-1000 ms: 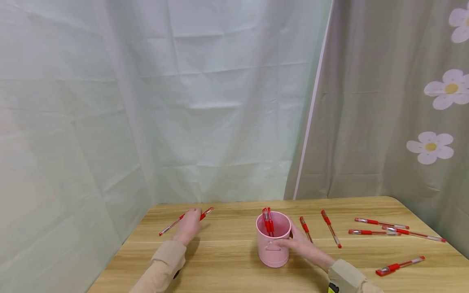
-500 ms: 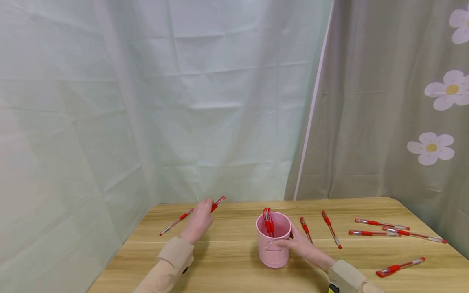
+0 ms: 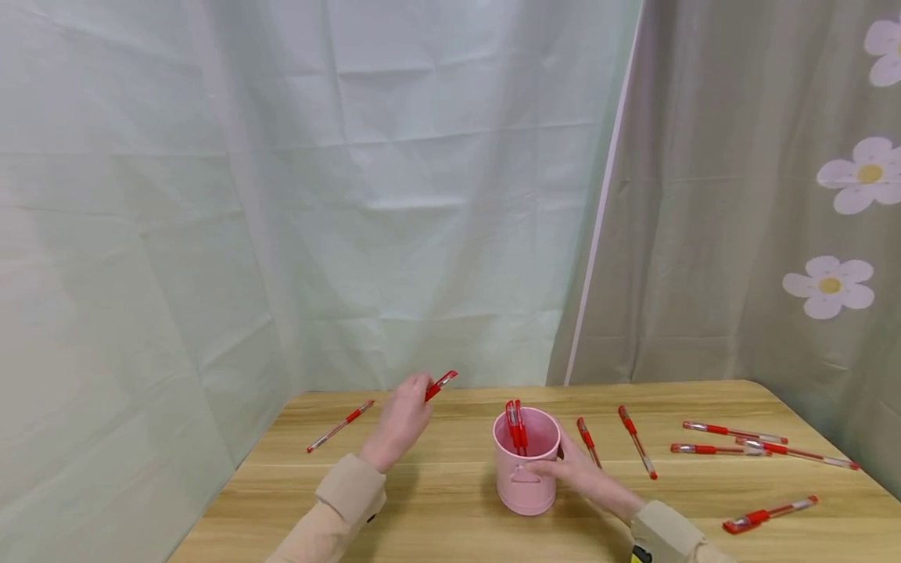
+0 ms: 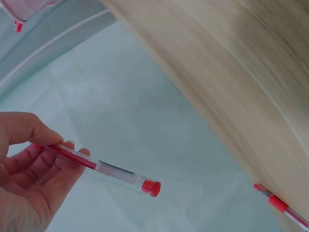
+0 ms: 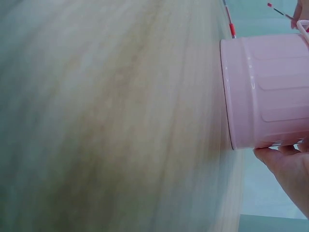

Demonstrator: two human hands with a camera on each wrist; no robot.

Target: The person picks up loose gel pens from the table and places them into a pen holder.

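My left hand pinches a red gel pen above the left part of the table. In the left wrist view, thumb and fingers hold this pen, its red-tipped end pointing away from the hand. The right hand grips the side of a small pink bucket, with the thumb across its front. Two red pens stand upright in the bucket, leaning on its far left rim. In the right wrist view the bucket hides part of the fingers.
One red pen lies at the table's left. Right of the bucket lie several more, among them a slanted pen, a crossed pen and a nearer pen. Curtains hang behind the wooden table.
My left hand has lifted its pen off the table and carried it to the right, towards the bucket. The other left pen stays put. Right hand and bucket have not moved.
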